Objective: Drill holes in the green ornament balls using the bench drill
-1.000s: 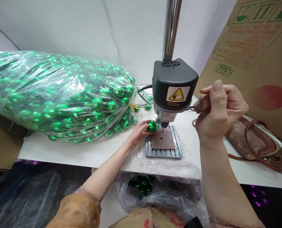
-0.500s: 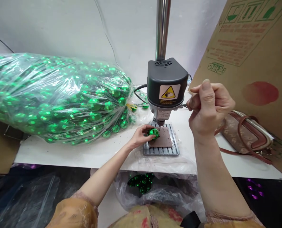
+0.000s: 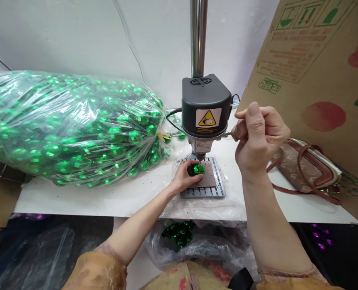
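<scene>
My left hand (image 3: 185, 176) pinches a shiny green faceted ball (image 3: 198, 169) between thumb and fingers. The ball sits over a brown board (image 3: 208, 177) on the slotted metal base (image 3: 220, 189), under the bit of a small black drill press (image 3: 206, 104). The bit's tip appears to reach the top of the ball; whether it has gone in I cannot tell. My right hand (image 3: 260, 135) is closed round the lever (image 3: 228, 133) on the right side of the drill press, its grip end hidden by the fingers.
A large clear bag of green balls (image 3: 76, 129) lies on the left of the white table (image 3: 106, 201). A patterned handbag (image 3: 308, 169) and a cardboard box (image 3: 311, 80) stand on the right. Below the table edge, an open plastic bag (image 3: 203, 249) holds more green pieces.
My left hand has moved the green ball slightly right, so it is under the drill bit. My right hand stays on the lever. The camera view has shifted a little.
</scene>
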A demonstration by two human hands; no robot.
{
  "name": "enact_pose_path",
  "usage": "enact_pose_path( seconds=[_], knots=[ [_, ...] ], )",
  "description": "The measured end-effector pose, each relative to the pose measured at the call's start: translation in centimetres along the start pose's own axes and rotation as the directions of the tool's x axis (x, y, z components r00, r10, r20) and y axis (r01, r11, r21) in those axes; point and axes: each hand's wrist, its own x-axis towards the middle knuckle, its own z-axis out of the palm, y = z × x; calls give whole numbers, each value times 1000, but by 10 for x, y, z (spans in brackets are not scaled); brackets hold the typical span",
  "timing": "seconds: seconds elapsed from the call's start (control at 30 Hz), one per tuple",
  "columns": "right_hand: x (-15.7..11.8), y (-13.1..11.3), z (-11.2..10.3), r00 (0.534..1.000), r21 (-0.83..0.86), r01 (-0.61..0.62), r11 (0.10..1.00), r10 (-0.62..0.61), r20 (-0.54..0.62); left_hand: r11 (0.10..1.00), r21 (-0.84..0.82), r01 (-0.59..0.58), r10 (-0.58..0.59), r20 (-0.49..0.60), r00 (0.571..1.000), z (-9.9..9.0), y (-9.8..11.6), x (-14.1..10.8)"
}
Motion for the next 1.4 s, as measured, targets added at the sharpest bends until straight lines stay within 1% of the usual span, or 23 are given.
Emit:
enact_pose_path(
  seconds=[0.13,0.23,0.43,0.57,0.67,0.93,1.13,1.27,1.4],
  knots=[
    [0,0,-2,1000,-2,-1,1000,1,22,990,-142,11,-16,-32,999,16,-10,-8],
    [0,0,-3,1000,-4,-11,1000,11,25,979,-204,-13,1,-59,998,22,-17,-10],
    [-8,0,-4,1000,12,-30,999,30,-1,980,-198,-15,5,-48,999,20,-23,-8],
    [-21,2,-6,997,3,9,1000,-9,-73,982,-188,-14,8,-31,1000,19,-23,-8],
    [-27,5,-8,994,8,39,999,-38,-99,983,-183,-13,6,-39,999,19,-23,-9],
    [-33,15,-12,979,4,181,983,-180,-94,983,-182,-14,9,-26,1000,18,-23,-10],
    [-40,24,-16,963,27,250,968,-246,-109,985,-170,-30,25,-28,999,18,-22,-10],
    [-45,28,-20,957,15,269,963,-266,-113,986,-164,-33,29,-28,999,18,-22,-10],
    [-49,28,-21,963,19,245,969,-241,-122,986,-166,-31,26,-32,999,18,-22,-10]
  ],
)
